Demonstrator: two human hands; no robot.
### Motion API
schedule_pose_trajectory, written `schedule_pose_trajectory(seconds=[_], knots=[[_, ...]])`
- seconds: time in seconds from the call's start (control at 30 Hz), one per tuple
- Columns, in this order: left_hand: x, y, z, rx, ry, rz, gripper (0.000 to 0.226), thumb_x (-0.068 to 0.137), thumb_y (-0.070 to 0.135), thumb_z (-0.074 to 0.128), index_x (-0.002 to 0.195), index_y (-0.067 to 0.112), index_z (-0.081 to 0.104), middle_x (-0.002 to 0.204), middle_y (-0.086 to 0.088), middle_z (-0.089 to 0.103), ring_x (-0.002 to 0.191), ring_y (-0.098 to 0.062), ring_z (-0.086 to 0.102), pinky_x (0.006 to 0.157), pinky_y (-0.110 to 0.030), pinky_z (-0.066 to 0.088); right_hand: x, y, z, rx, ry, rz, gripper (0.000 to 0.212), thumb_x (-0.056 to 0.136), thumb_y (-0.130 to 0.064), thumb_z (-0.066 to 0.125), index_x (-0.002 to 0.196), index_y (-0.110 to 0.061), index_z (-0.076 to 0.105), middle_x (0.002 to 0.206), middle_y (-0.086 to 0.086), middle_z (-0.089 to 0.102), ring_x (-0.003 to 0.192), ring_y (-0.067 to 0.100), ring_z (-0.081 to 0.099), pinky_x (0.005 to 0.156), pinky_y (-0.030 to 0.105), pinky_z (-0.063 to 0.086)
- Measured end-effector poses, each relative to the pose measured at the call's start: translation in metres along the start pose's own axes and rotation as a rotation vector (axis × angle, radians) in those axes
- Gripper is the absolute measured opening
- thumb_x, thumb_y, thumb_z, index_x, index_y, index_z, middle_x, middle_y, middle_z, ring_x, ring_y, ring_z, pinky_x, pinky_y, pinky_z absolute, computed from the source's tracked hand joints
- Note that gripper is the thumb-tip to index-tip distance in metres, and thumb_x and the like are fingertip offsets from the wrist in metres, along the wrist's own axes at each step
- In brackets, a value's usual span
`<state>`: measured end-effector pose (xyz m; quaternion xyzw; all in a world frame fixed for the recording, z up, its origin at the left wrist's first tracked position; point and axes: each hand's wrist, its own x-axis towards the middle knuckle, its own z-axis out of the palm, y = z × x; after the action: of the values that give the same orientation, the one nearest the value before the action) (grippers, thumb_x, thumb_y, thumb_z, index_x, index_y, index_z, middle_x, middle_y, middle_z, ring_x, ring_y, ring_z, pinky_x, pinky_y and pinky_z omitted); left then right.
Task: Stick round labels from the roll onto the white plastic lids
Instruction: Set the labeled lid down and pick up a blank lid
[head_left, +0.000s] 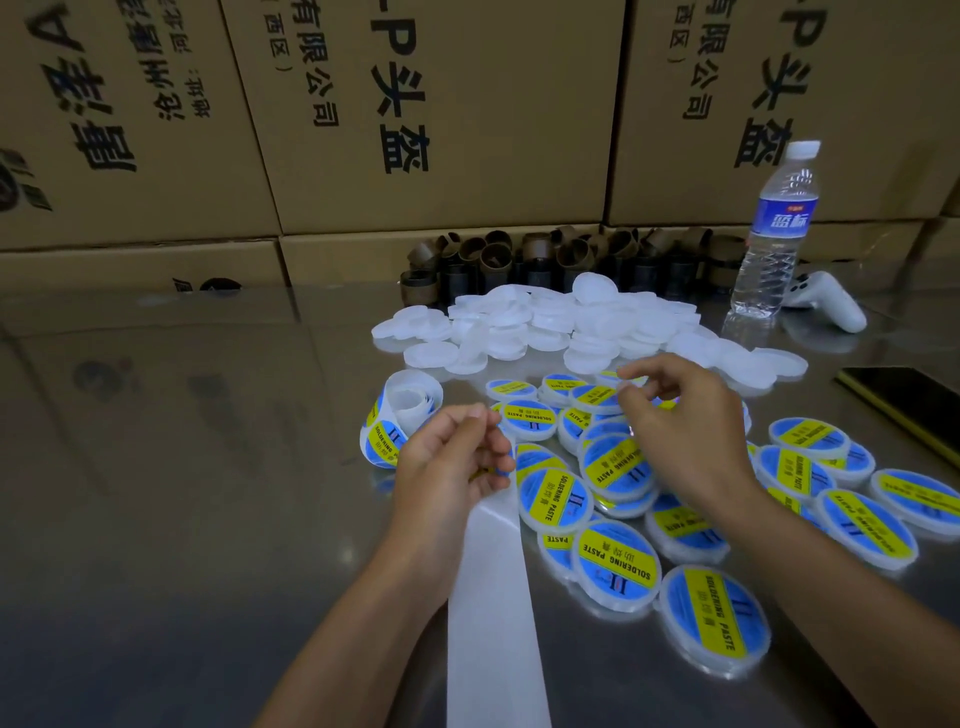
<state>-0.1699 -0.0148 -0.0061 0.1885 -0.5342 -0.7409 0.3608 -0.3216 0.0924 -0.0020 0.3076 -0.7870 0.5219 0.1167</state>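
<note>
light: dim, cool, even | glare: soft sheen on the steel tabletop, mirroring the cardboard boxes at left | highlights: plain white lids washed out, little detail | blur: right hand fingertips smeared | distortion: box edges bow toward frame sides

Reaches forward with both bare forearms. Pinches the liner strip in the curled left hand. Holds the right hand farther out, fingers curled, fingertips nearly meeting.
</note>
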Motion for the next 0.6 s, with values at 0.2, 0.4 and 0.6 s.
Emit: schedule_pose_trajectory(seconds=[0.2, 0.4, 0.6], knots=[[0.001, -0.003, -0.002, 0.002, -0.039, 0.024, 0.028, 0.095, 0.008, 0.048, 0.070, 0.012, 0.062, 0.061, -0.002, 0.058, 0.052, -0.011, 0.054, 0.051, -0.018, 0.046, 0.069, 0.013, 0.012, -0.170, -0.106, 0.114, 0.013, 0.086, -0.014, 0.057, 0.092, -0.022, 0.066, 0.078, -0.004, 0.062, 0.090, 0.027, 0.060, 0.084, 0.040, 0.049], [0.003, -0.008, -0.003, -0.006, -0.056, 0.040, 0.033, 0.090, 0.009, 0.052, 0.062, 0.018, 0.068, 0.060, -0.003, 0.057, 0.053, -0.012, 0.053, 0.050, -0.017, 0.046, 0.116, 0.030, 0.027, -0.299, -0.168, 0.176, 0.024, 0.092, -0.016, 0.054, 0.112, -0.015, 0.067, 0.113, 0.012, 0.067, 0.105, 0.030, 0.060, 0.092, 0.039, 0.048], [0.003, -0.009, -0.003, -0.026, -0.068, 0.036, 0.018, 0.073, 0.024, 0.057, 0.059, 0.021, 0.069, 0.058, -0.003, 0.057, 0.051, -0.012, 0.054, 0.049, -0.017, 0.046, 0.123, 0.036, 0.052, -0.342, -0.268, 0.166, 0.033, 0.096, -0.022, 0.050, 0.127, -0.017, 0.059, 0.131, 0.010, 0.057, 0.119, 0.028, 0.053, 0.101, 0.038, 0.042]])
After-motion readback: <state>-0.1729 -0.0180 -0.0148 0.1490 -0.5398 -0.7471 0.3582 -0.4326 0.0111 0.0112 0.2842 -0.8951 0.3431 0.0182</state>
